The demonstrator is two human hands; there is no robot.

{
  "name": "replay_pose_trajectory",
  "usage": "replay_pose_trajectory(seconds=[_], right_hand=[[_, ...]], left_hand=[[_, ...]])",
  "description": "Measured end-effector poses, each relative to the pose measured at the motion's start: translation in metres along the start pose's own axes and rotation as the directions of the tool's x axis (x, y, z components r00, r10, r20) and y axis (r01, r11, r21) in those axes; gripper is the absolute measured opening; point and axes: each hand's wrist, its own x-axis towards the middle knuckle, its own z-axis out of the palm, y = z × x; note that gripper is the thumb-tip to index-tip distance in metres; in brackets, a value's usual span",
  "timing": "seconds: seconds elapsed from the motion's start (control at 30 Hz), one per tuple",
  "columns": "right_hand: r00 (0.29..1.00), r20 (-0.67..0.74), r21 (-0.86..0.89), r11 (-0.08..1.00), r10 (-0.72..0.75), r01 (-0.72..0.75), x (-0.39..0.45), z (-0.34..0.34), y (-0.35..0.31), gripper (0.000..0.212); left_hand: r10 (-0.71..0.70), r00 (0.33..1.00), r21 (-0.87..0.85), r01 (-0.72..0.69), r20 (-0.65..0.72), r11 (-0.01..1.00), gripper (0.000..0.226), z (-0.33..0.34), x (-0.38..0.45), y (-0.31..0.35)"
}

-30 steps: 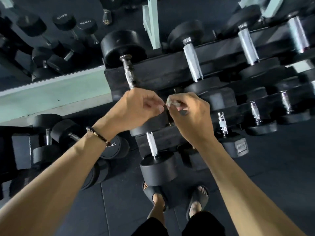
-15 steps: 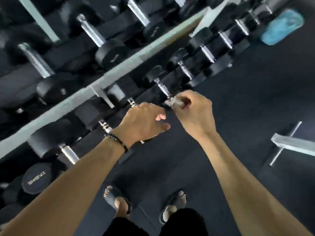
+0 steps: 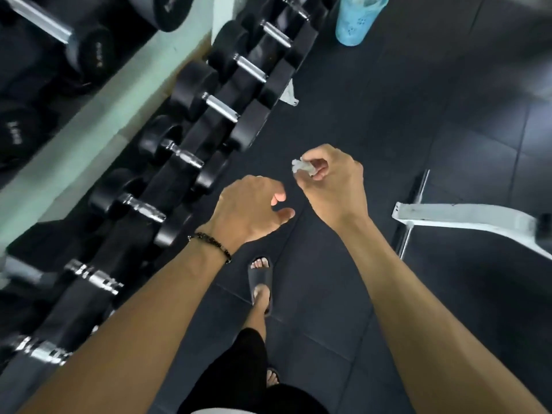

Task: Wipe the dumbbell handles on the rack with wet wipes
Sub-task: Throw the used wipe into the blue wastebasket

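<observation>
Several dumbbells (image 3: 206,100) lie along the rack (image 3: 167,186) at left, running diagonally; the upper tier is motion-blurred, weight markings unreadable, and the lowest handles are cut by the frame edge. Left hand (image 3: 248,210), beaded bracelet (image 3: 212,246) at the wrist, hovers over the floor (image 3: 418,121) just beside the rack, grip apart: fingers loosely curved, holding nothing. Right hand (image 3: 334,186), near it, grip clamped on a crumpled wet wipe (image 3: 301,168), mostly hidden between thumb and fingers, clear of any handle. One sandalled foot (image 3: 260,282) shows below; the other is largely hidden. Blue container (image 3: 357,17) at top, cropped. White bench frame (image 3: 466,219) at right, partly out of frame.
</observation>
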Motion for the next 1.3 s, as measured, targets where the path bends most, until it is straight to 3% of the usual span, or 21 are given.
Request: replay_pose_trajectory(seconds=[0.27, 0.47, 0.7, 0.93, 1.3], right_hand=[[0.989, -0.057, -0.008, 0.991, 0.133, -0.134, 0.205, -0.047, 0.052, 0.006], [0.988, -0.052, 0.002, 0.989, 0.148, -0.149, 0.364, -0.085, 0.099, 0.005], [0.992, 0.003, -0.003, 0.992, 0.125, -0.125, 0.586, -0.130, 0.190, 0.006], [0.974, 0.065, -0.036, 0.976, 0.217, -0.215, 0.786, -0.175, 0.247, 0.003], [0.957, 0.022, -0.109, 0.952, 0.289, -0.285, 1.149, -0.125, 0.347, 0.016]], left_hand=[[0.068, 0.996, 0.054, -0.071, 0.063, 0.996, 0.036, -0.047, 0.217, 0.049], [0.077, 0.995, 0.101, -0.084, 0.069, 0.991, 0.033, -0.077, 0.379, 0.089], [0.002, 0.998, 0.131, -0.011, 0.066, 0.991, 0.036, -0.081, 0.605, 0.154], [-0.027, 0.996, 0.102, 0.018, 0.083, 0.995, 0.038, -0.118, 0.811, 0.208], [0.016, 0.998, 0.108, -0.022, 0.060, 0.994, 0.037, -0.142, 1.190, 0.184]])
